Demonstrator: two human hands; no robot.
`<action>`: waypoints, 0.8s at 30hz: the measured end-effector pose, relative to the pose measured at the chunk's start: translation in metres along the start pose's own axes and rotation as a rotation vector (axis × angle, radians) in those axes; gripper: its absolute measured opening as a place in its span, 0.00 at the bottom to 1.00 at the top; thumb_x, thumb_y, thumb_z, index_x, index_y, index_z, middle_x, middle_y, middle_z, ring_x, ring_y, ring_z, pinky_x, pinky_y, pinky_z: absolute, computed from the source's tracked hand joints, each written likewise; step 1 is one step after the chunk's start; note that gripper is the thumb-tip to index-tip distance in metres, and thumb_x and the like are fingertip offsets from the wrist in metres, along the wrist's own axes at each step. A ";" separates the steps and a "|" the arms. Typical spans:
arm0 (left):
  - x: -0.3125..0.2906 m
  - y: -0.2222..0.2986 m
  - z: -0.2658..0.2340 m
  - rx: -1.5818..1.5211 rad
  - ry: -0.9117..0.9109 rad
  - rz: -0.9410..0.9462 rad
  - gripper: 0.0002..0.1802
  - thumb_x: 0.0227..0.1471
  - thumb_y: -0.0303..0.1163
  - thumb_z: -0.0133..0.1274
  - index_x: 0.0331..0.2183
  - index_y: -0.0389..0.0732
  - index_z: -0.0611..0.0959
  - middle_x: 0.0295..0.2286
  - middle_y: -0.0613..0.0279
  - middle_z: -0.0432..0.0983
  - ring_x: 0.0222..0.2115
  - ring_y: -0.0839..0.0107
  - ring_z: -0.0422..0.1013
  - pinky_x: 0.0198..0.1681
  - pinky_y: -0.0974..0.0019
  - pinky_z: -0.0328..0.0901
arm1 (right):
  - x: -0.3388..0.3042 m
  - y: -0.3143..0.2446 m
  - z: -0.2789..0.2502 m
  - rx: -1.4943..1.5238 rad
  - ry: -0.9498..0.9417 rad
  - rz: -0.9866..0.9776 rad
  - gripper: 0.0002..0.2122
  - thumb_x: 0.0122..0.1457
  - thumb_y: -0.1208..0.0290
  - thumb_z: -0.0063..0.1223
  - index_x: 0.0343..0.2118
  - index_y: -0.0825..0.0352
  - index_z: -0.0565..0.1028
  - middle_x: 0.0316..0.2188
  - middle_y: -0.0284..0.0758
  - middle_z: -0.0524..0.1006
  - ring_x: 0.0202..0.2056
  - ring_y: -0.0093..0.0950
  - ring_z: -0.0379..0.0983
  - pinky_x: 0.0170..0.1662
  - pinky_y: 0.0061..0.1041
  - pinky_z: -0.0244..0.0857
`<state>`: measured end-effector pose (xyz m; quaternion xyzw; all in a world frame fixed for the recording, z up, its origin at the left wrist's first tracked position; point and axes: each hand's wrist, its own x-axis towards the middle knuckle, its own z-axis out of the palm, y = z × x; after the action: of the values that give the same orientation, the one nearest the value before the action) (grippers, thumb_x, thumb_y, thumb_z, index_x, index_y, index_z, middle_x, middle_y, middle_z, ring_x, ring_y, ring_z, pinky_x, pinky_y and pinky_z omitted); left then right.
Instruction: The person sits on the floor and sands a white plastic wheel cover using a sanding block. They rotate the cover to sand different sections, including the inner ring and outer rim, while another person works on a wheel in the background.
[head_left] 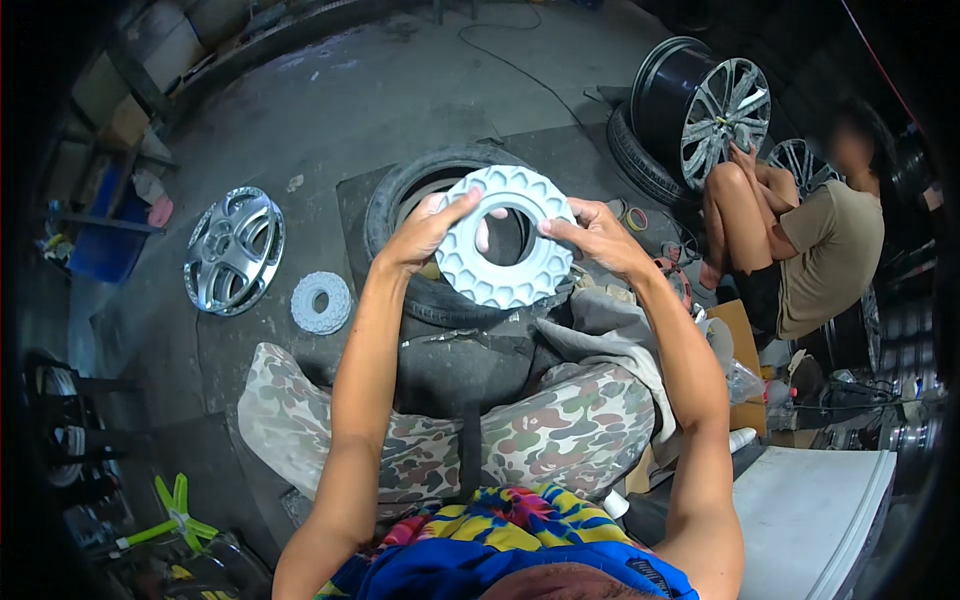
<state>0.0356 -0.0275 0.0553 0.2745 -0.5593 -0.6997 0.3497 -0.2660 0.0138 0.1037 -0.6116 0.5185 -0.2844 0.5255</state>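
Note:
I hold up a pale grey ring-shaped wheel centre piece (pixel 507 237) with a scalloped, faceted face and a round hole in its middle. My left hand (pixel 432 228) grips its left edge, with fingers showing through the hole. On the right edge my right hand (pixel 598 236) pinches it. Behind the ring a black tyre (pixel 400 205) lies flat on the concrete floor. My legs in camouflage trousers (pixel 560 425) are folded below.
A second grey ring (pixel 321 302) and a chrome wheel cover (pixel 234 250) lie on the floor to the left. At the right a person (pixel 800 250) sits by an alloy wheel (pixel 712 105). A white panel (pixel 810 515) is at lower right, a green tool (pixel 172 515) at lower left.

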 end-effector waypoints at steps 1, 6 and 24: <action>-0.002 -0.005 -0.002 0.015 0.058 0.013 0.31 0.78 0.54 0.49 0.52 0.33 0.88 0.29 0.60 0.86 0.28 0.76 0.81 0.33 0.71 0.76 | 0.003 0.005 0.002 -0.026 0.105 -0.064 0.17 0.66 0.57 0.74 0.46 0.66 0.85 0.33 0.26 0.82 0.32 0.16 0.73 0.36 0.22 0.67; 0.007 -0.005 0.000 -0.043 0.332 0.065 0.28 0.78 0.50 0.51 0.52 0.32 0.88 0.30 0.61 0.86 0.29 0.77 0.82 0.34 0.72 0.76 | 0.034 0.054 -0.037 -0.238 0.537 -0.152 0.17 0.62 0.65 0.73 0.47 0.68 0.78 0.38 0.31 0.75 0.39 0.20 0.71 0.42 0.25 0.68; 0.028 -0.025 0.062 0.054 0.386 0.265 0.26 0.82 0.46 0.44 0.53 0.32 0.84 0.31 0.60 0.86 0.30 0.77 0.81 0.38 0.70 0.76 | 0.013 -0.001 -0.010 -0.665 0.626 -0.856 0.09 0.69 0.76 0.63 0.48 0.71 0.86 0.42 0.45 0.84 0.48 0.46 0.78 0.53 0.42 0.72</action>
<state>-0.0335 -0.0100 0.0451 0.3364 -0.5319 -0.5670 0.5315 -0.2708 -0.0019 0.1046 -0.7836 0.4176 -0.4589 -0.0304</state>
